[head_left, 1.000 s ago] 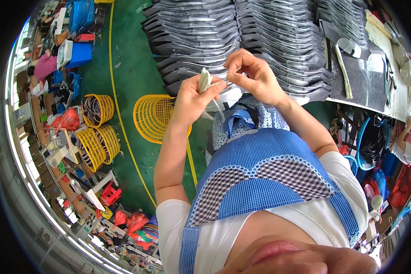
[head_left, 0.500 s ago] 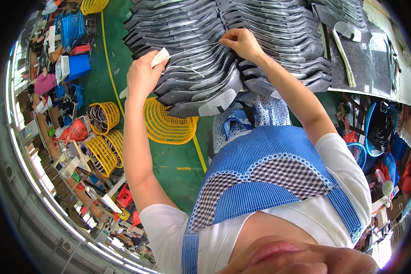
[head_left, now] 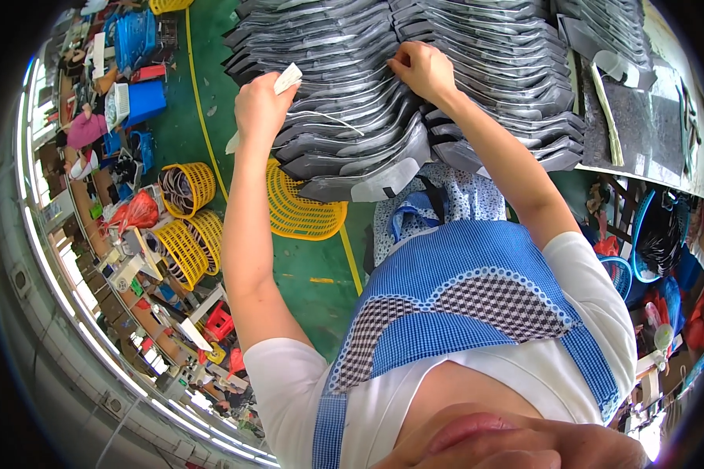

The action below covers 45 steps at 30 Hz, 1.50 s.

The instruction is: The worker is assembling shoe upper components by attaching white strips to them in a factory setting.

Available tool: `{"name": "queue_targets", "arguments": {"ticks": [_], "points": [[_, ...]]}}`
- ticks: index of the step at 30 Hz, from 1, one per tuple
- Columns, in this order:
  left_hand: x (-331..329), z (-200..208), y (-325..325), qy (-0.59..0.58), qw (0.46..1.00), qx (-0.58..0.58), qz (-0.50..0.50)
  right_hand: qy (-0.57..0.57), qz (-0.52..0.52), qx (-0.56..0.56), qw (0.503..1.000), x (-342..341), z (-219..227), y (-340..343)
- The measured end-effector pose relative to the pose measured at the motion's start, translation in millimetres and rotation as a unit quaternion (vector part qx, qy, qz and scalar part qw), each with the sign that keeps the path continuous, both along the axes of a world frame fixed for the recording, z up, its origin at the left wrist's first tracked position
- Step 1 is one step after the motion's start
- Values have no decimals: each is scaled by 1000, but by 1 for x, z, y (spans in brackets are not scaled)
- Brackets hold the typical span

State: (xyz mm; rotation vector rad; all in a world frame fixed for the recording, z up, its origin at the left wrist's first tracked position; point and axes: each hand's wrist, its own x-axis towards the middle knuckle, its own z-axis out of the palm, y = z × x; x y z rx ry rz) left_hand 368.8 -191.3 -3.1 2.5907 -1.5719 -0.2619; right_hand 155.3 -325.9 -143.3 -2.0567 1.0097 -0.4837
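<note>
- Two hands are working at once: I'm watching the left hand (head_left: 260, 105) closing its fingers around a small white strip (head_left: 287, 78) that is sticking out above the knuckles.
- I'm seeing the right hand (head_left: 424, 69) pinching, fingers narrow, at the edge of a grey sheet (head_left: 344, 133) in the overlapping stacks on the table (head_left: 641, 148).
- I'm judging the sheets light, floppy, a little slick; gripping an edge looks best.
</note>
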Motion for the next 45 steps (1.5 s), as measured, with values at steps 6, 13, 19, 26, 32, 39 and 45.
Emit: {"name": "queue_targets", "arguments": {"ticks": [6, 13, 19, 26, 32, 39, 45], "points": [[12, 49, 13, 116, 965, -153, 176, -125, 27, 73, 989, -1, 47, 6], [-37, 91, 15, 329, 894, -255, 164, -324, 251, 400, 820, 56, 145, 58], [-20, 112, 68, 355, 820, -378, 241, -219, 132, 50, 965, 94, 112, 52], [-31, 86, 115, 564, 675, -423, 216, -233, 203, 132, 942, 123, 113, 54], [-58, 89, 108, 563, 656, -451, 223, -282, 308, 457, 785, 67, 178, 85], [-72, 92, 106, 532, 714, -419, 181, -302, 334, 422, 787, 45, 189, 93], [-84, 89, 102, 428, 787, -428, 117, -303, 285, 305, 857, 35, 203, 80]]}}
